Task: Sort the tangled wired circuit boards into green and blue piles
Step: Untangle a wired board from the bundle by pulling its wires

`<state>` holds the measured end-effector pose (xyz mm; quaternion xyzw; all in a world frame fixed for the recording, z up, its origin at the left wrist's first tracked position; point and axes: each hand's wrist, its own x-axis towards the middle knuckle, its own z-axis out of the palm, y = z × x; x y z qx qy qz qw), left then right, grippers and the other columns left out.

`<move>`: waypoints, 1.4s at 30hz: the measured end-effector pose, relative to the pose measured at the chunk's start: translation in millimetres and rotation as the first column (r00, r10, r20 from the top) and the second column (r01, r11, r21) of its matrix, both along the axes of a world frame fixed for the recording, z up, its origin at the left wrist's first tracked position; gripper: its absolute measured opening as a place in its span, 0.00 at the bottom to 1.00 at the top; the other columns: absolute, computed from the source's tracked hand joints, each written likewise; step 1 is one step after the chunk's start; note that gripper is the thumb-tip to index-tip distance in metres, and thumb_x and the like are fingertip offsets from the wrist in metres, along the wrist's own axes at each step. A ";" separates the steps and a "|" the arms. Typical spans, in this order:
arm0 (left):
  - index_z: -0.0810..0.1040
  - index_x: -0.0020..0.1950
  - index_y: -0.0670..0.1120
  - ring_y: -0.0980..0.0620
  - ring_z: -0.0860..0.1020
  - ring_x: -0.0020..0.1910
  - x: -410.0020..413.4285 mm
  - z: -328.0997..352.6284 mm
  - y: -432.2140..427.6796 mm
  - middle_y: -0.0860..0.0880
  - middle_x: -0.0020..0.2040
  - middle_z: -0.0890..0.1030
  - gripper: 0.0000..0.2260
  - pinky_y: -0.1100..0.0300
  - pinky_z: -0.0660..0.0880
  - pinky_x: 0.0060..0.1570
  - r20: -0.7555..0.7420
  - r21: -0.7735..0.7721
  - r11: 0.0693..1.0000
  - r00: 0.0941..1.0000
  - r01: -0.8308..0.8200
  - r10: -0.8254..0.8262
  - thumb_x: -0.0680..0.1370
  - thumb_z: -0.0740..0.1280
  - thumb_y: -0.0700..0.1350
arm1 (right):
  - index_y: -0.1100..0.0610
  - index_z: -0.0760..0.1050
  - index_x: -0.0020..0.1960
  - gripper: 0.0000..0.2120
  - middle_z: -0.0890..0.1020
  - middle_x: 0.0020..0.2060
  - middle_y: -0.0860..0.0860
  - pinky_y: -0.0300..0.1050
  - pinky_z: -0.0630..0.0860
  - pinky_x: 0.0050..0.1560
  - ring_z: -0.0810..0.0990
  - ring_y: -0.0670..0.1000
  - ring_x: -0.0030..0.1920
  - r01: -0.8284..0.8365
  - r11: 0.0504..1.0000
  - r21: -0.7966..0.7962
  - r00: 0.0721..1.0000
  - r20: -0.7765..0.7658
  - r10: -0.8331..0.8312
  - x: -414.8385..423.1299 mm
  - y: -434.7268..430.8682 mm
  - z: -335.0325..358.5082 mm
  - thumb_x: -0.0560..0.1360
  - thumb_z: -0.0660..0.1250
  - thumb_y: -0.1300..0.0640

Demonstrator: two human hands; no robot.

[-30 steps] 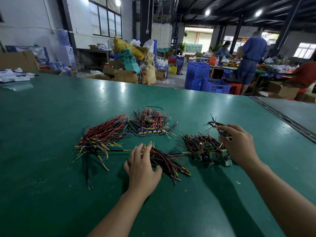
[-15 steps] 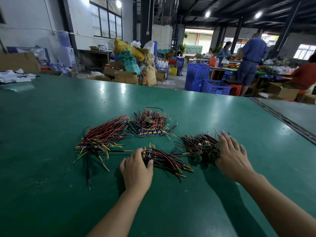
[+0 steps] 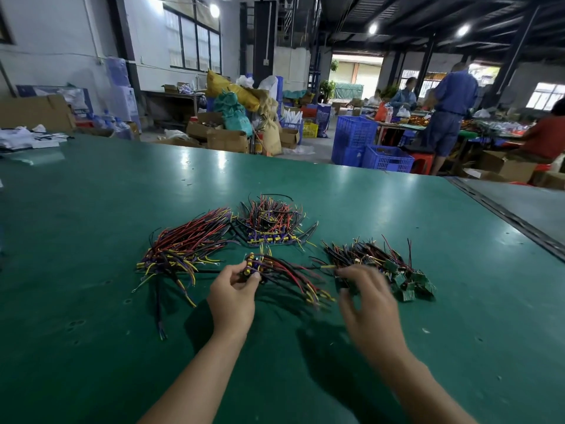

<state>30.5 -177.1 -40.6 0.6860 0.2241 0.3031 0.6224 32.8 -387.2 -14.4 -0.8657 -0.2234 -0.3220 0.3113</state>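
The left hand (image 3: 235,290) pinches the board end of the middle bundle (image 3: 287,275) between thumb and fingertips. The bundle's red, black and yellow leads trail off to the right across the green table (image 3: 91,215). The right hand (image 3: 368,304) is smeared by motion at the near edge of the green-board pile (image 3: 406,281); its fingers look loosely bent, but I cannot tell whether they hold anything. Farther back lies the blue-board pile (image 3: 270,231), and just beside it on the left a long wire bundle (image 3: 183,249). These assemblies look light: small rigid boards on limp, springy leads that snag on their neighbours. A pull on the wires would likely drag a whole clump along and strain the solder joints. The better hold is probably on the board edges, one unit at a time, with the other hand pinning the rest. The piles lie directly on the table. On the floor beyond its far edge stand blue crates (image 3: 356,134) and cardboard boxes (image 3: 227,139); what they contain does not show from here.
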 end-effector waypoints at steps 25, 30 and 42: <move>0.71 0.43 0.40 0.48 0.83 0.35 -3.8 12.8 -8.0 0.37 0.49 0.80 0.09 0.58 0.81 0.39 0.284 -0.573 0.740 0.932 0.352 -0.224 0.75 0.65 0.28 | 0.50 0.60 0.75 0.24 0.71 0.71 0.55 0.40 0.68 0.68 0.74 0.51 0.67 -0.075 0.845 0.530 0.666 -0.603 0.438 -19.8 82.8 -19.8 0.81 0.62 0.59; 0.74 0.59 0.49 0.48 0.80 0.52 -7.4 5.5 -13.7 0.47 0.56 0.78 0.22 0.55 0.77 0.51 0.048 -0.228 0.891 0.919 0.392 -0.392 0.69 0.73 0.32 | 0.56 0.79 0.56 0.08 0.84 0.51 0.51 0.52 0.77 0.60 0.82 0.48 0.54 0.041 0.729 0.683 0.738 -0.513 0.439 -11.0 77.8 -28.9 0.80 0.63 0.59; 0.79 0.63 0.48 0.58 0.77 0.58 -21.0 1.0 -24.7 0.54 0.58 0.81 0.19 0.74 0.67 0.58 -0.076 0.567 0.755 0.933 0.330 -0.350 0.73 0.73 0.48 | 0.56 0.81 0.52 0.07 0.82 0.49 0.47 0.42 0.71 0.59 0.78 0.48 0.55 0.036 0.827 0.561 0.819 -0.491 0.298 -4.6 56.0 -23.8 0.78 0.64 0.60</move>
